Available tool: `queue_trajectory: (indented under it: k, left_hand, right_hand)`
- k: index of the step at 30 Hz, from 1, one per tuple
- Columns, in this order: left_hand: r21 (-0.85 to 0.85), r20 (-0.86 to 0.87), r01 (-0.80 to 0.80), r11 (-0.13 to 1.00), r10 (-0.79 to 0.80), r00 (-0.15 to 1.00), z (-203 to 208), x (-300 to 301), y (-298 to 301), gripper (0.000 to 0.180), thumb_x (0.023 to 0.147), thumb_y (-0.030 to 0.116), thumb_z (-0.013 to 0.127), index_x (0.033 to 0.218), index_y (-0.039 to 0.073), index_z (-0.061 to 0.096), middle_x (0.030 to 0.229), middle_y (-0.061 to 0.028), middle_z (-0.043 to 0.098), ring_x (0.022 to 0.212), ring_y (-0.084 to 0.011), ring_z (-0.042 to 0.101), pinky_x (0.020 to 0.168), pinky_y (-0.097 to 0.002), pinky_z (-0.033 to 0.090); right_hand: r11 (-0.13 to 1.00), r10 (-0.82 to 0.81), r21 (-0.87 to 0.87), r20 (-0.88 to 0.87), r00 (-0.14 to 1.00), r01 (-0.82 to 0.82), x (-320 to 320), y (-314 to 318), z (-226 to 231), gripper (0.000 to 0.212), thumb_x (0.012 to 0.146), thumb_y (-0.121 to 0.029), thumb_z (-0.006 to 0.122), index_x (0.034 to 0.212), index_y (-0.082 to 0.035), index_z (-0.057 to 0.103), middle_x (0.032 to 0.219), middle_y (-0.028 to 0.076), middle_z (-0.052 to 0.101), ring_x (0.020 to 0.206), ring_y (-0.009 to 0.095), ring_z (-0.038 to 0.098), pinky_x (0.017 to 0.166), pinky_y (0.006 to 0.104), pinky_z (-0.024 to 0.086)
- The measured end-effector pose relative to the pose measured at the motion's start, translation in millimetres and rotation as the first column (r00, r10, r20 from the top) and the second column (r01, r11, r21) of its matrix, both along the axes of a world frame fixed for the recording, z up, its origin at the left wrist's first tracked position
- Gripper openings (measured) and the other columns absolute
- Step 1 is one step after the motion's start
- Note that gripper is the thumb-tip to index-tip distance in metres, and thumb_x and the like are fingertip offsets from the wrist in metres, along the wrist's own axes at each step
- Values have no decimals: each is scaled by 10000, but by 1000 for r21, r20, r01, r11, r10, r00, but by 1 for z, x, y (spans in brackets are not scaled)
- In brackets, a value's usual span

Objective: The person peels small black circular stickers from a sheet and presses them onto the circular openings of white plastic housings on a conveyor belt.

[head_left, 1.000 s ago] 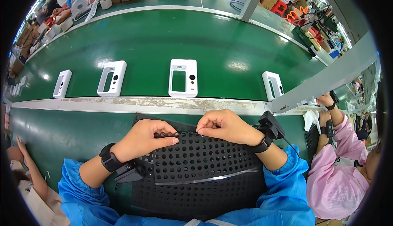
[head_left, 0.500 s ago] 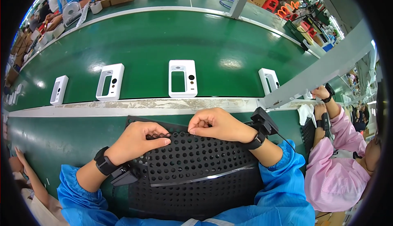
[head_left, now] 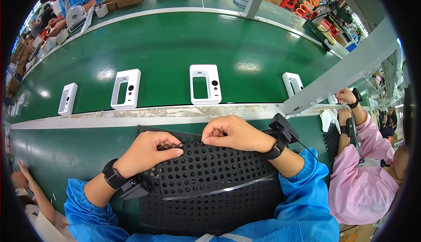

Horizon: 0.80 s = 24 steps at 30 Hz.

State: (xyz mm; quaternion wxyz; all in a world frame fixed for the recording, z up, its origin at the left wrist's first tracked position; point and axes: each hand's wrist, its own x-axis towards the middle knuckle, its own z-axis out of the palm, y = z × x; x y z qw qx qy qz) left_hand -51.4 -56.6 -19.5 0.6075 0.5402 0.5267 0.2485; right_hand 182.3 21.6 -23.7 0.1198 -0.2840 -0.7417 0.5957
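Observation:
My left hand [head_left: 147, 152] pinches the far edge of a black sheet [head_left: 215, 170] punched with rows of round holes, thumb on top and fingers curled round a small rolled-up part of that edge. A short way to the right, my right hand [head_left: 237, 133] has its thumb and forefinger pressed together on the same edge. A shiny strip [head_left: 219, 193] runs along the sheet's near edge. Underneath lies more black perforated sheet [head_left: 197, 213], partly covered by the upper one and my sleeves. Both wrists wear black straps with small black devices.
Beyond a pale worn rail [head_left: 175, 113], several white housings with rectangular openings, such as this housing [head_left: 214, 82], stand on the green belt [head_left: 162, 44]. A grey post [head_left: 340, 73] slants at the right. A person in pink [head_left: 372, 193] works nearby; another person's arm [head_left: 37, 193] shows at left.
The white housings on the green belt have shifted slightly to the right. My hands keep the same pinch on the perforated sheet and have hardly moved.

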Motion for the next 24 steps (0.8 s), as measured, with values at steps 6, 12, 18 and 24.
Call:
queue_trajectory:
  k: [6,12,18,24]
  left_hand:
    - [6,19,14,1000,-14,1000,0,0,0,183,782,96,668,919,-15,621,826,-46,641,736,-69,572,671,-214,461]
    - [-2,37,7,1000,-7,999,-4,-1,-2,178,786,94,664,919,-15,620,826,-44,641,737,-69,571,670,-214,461]
    - [24,2,11,1000,-11,1000,-4,-2,-3,177,788,97,663,915,-18,619,813,-43,641,724,-66,570,660,-211,460]
    - [17,10,2,1000,-2,1000,0,-1,-2,177,786,106,666,909,-14,621,801,-45,640,712,-65,568,650,-208,460]
  right_hand:
    - [1000,18,12,52,998,-18,2,0,2,99,819,-128,625,859,-37,622,690,-33,567,597,19,471,534,174,373]
    - [995,-95,-40,-54,994,93,3,0,5,61,832,-91,597,858,-38,612,749,-25,578,671,26,498,603,170,399]
    - [844,-471,244,-94,877,479,32,45,3,70,844,-81,569,860,-21,601,955,25,565,821,72,531,738,210,433]
    - [805,-520,288,-75,851,518,35,58,-3,96,835,-79,571,850,12,600,1080,52,503,884,96,529,786,229,434]
